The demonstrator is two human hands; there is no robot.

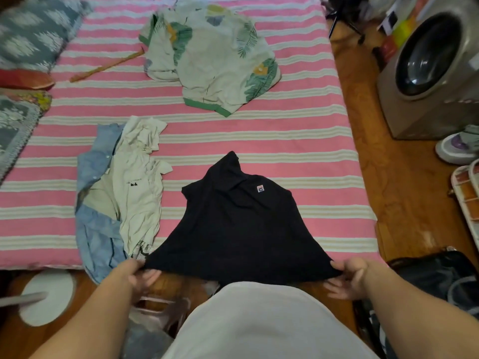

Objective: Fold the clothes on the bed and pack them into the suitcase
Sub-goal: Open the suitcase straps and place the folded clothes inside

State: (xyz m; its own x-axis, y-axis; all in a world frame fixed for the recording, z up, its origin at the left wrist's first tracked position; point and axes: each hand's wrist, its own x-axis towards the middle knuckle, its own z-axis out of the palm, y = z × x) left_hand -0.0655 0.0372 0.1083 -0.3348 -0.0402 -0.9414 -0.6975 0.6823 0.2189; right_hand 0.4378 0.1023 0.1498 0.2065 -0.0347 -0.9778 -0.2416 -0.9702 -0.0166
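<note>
Pink bedding with cream stripes [259,130] covers the bed that fills most of the view, with wooden floor showing along its right side. At the near edge, the person's left hand [141,274] pinches the left bottom corner of one black short-sleeved T-shirt with a small square chest logo [233,224], thumb on top and fingers curled beneath the cloth. The right hand [347,277] grips the opposite bottom corner the same way. Between the two hands the hem is pulled taut just off the mattress edge, while the rest of the shirt lies flat on the bedding, collar pointing away.

Just left of it, touching near the hem, lies a crumpled pile of two garments: one cream T-shirt [140,187] on top of one light blue button shirt [96,229]. Farther up the bed, well apart, sits one rumpled cream garment with green leaf print [212,60]. One grey front-loading washing machine [430,68] stands on the floor to the right.
</note>
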